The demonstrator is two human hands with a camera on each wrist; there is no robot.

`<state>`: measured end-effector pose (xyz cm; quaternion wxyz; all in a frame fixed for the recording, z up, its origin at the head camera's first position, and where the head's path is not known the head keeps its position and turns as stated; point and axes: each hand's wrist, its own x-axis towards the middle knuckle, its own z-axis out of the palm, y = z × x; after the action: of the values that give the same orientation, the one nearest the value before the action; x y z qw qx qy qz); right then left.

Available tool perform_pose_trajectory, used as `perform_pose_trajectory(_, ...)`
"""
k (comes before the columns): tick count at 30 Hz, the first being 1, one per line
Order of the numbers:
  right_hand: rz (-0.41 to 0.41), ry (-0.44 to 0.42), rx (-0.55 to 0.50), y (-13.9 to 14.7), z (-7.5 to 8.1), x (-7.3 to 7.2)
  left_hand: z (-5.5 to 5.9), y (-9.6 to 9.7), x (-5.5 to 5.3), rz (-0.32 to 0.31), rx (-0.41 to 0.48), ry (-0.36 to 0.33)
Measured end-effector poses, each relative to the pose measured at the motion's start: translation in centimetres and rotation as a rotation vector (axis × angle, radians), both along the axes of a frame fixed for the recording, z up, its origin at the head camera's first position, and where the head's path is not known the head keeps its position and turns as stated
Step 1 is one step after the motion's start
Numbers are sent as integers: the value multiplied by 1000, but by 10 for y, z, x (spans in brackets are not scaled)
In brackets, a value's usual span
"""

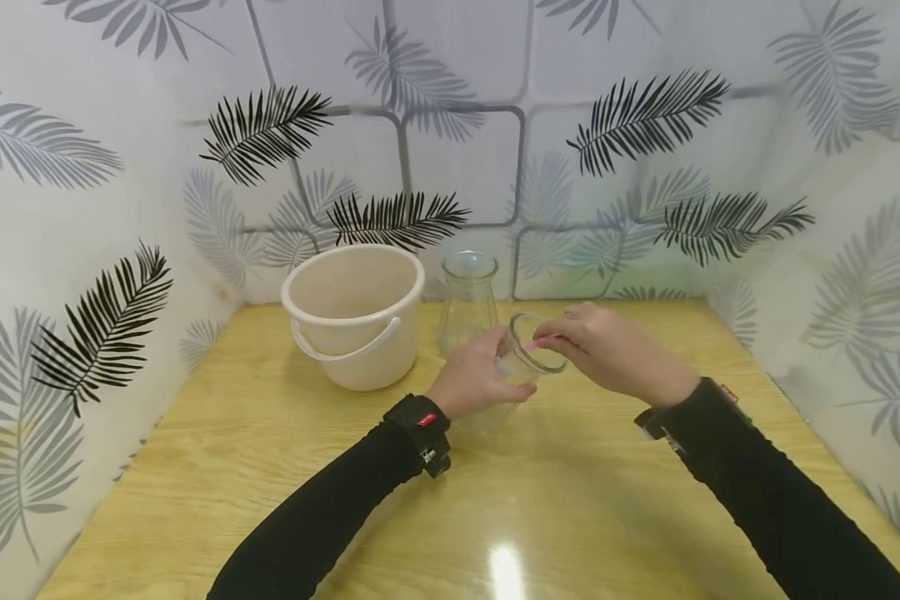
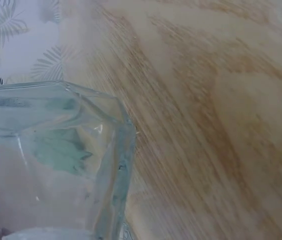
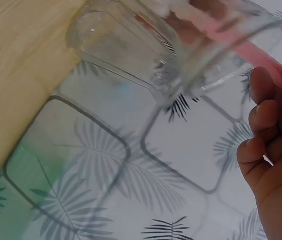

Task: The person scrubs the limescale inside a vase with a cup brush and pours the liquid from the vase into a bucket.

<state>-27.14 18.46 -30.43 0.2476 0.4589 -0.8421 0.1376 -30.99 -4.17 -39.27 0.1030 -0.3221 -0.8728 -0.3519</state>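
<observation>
My left hand [image 1: 476,379] grips a clear glass vase [image 2: 56,170] round its neck, tilting its flared mouth toward the right. A thin pink handle [image 3: 261,59] is pinched between the thumb and fingers of my right hand [image 1: 607,350], right at the vase's rim. The handle runs through the mouth into the neck; what is on its inner end is blurred behind the glass. In the left wrist view the vase's faceted, thick-walled base stands out against the wood, and the left fingers are mostly hidden.
Behind my left hand stands a second clear glass vase [image 1: 468,300], upright. Left of it is a cream bucket [image 1: 378,362] with its handle hanging down in front. The wooden table [image 1: 217,467] ends at leaf-patterned walls [image 1: 465,75] at the back and both sides.
</observation>
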Motion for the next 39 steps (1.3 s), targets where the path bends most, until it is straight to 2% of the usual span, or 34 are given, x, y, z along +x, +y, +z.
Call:
perform_pose_trajectory(3, -7, -3, 11, -4, -14, -9, -2, 1, 0, -10, -18, 13)
perform_pose_trajectory(7, 22, -38, -28, -2, -15, -14, -3, 2, 0, -11, -34, 30)
perform_pose_trajectory(11, 59, -127, -122, 9, 0, -8, -1, 2, 0, 1, -55, 42)
perform_pose_trajectory(13, 58, -139, -182, 16, 11, -4, -1, 2, 1, 2, -55, 41)
perform_pose_trajectory(17, -17, -158, -238, 29, 30, 8, 0, 2, 1, 2, -41, 30)
perform_pose_trajectory(20, -89, -251, -237, 34, 36, 16, -1, 0, 0, 9, -29, 21)
perform_pose_trajectory(24, -101, -354, -262, 30, 25, 15, -4, 1, -1, 17, -16, 14)
perform_pose_trajectory(30, 25, -395, -283, 2, -5, -3, -5, -1, -1, 19, -31, 33)
perform_pose_trajectory(33, 40, -428, -288, -8, -15, -9, -6, -2, -1, 21, -30, 36)
perform_pose_trajectory(36, 15, -447, -315, -9, -15, -10, -8, -3, -1, 23, -36, 37)
perform_pose_trajectory(39, -2, -421, -351, 0, -5, -7, -6, -3, -3, 21, -39, 47)
